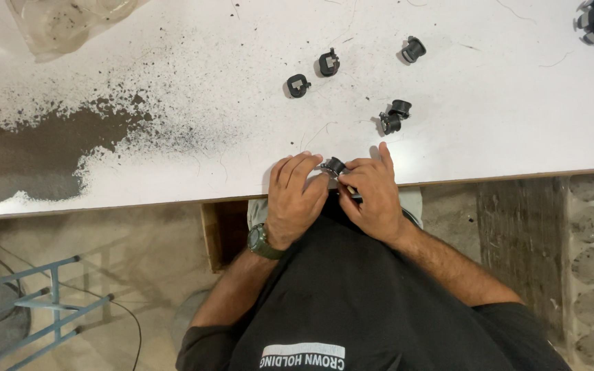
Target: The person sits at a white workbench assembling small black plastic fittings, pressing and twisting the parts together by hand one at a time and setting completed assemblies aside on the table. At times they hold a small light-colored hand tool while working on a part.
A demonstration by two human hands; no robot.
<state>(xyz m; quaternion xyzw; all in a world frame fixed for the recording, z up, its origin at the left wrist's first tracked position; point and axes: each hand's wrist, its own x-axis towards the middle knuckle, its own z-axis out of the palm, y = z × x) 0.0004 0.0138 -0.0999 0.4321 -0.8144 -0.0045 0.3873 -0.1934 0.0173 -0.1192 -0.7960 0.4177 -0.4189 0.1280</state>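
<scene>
Hands meet at near table edge: left hand [295, 199] and right hand [374, 198] both pinch small black round plastic part [335, 165] w/ fingertips, braced on white table [489, 75] for steadiness. Five similar black plastic parts [329, 63] lie farther off; dark powder spill [49, 151] at left.

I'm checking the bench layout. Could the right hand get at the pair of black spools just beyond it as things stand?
Probably yes: the pair of black spools lies on bare white table just past the right hand, nothing between. That hand, though, is occupied with the small black part.
</scene>
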